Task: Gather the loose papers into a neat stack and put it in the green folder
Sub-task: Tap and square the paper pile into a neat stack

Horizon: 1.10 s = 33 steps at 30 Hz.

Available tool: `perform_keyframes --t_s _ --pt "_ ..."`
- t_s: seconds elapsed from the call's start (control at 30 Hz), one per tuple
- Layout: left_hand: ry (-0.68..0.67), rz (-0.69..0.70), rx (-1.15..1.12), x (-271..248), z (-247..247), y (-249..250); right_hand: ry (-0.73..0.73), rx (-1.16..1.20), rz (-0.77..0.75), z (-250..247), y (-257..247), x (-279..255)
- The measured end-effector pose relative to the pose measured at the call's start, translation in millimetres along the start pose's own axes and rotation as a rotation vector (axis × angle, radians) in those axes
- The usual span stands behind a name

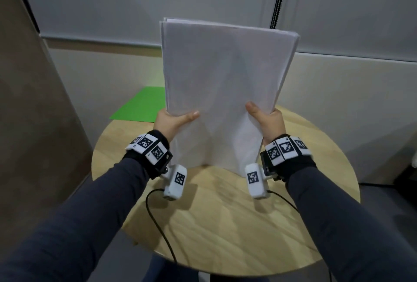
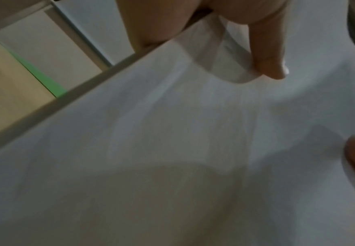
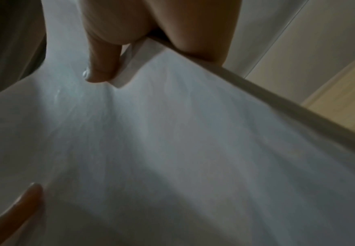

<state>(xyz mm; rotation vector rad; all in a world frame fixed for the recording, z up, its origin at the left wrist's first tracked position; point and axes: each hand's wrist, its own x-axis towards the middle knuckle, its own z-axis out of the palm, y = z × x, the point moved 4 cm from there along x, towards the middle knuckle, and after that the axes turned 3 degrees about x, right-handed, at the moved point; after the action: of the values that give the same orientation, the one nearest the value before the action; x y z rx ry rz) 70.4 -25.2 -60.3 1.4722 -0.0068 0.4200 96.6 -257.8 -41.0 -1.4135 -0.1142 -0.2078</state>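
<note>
Left hand (image 1: 168,121) and right hand (image 1: 269,121) pinch the paper stack (image 1: 225,92) upright on the table (image 1: 225,225), probably squaring edges; green folder (image 1: 141,105) behind-left of the stack.

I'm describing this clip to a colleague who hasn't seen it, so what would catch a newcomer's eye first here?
First, the tall white stack of papers held upright in the middle of the head view, its bottom edge standing on the round wooden table. The left hand and right hand grip its two sides, thumbs on the front sheet. Behind the stack to the left, the green folder lies flat at the table's far edge.
</note>
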Motion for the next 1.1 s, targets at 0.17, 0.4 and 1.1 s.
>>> perform_keyframes --t_s 0.17,0.4,1.1 --pt "-0.103 -0.029 0.005 1 -6 -6 -0.072 0.019 0.021 -1 5 1" --pt "-0.1 -0.04 -0.007 0 -1 -9 -0.017 -0.029 -0.001 0 7 3" --pt "0.018 0.124 -0.033 46 6 70 -0.256 -0.095 0.033 -7 16 25"
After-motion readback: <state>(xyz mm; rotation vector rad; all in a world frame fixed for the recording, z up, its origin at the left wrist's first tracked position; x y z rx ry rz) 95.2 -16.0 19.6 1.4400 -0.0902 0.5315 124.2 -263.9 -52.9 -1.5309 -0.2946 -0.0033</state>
